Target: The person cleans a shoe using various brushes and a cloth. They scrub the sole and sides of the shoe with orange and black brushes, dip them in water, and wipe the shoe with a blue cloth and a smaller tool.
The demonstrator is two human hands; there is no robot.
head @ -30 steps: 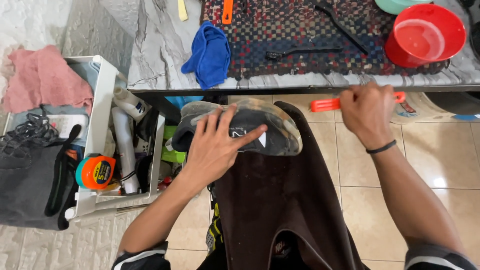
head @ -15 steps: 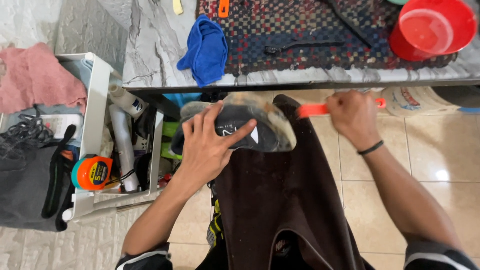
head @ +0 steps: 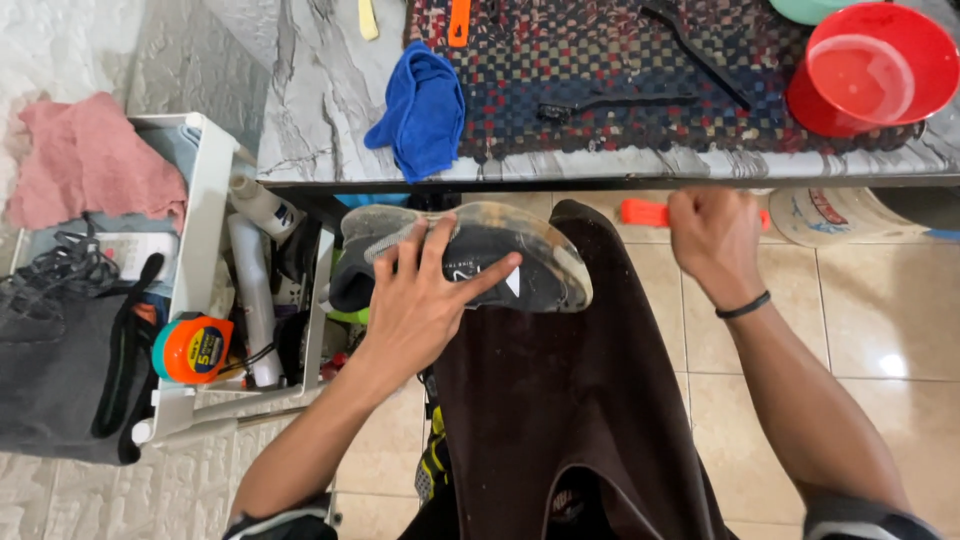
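Left hand [head: 425, 300]: spread flat, pressing the black sneaker [head: 470, 260] on the dark towel [head: 560, 400].
Right hand [head: 715, 235]: clenched around the orange brush [head: 645, 211].
Progress: sole looks grimy; scrubbing seems unfinished.

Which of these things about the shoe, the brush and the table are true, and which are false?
1. The left hand lies flat on a black shoe. True.
2. The right hand holds a blue brush. False: the brush is orange.
3. The shoe rests on a dark brown towel. True.
4. The red bucket stands on the floor. False: it stands on the table.
5. A blue cloth lies at the table's edge. True.
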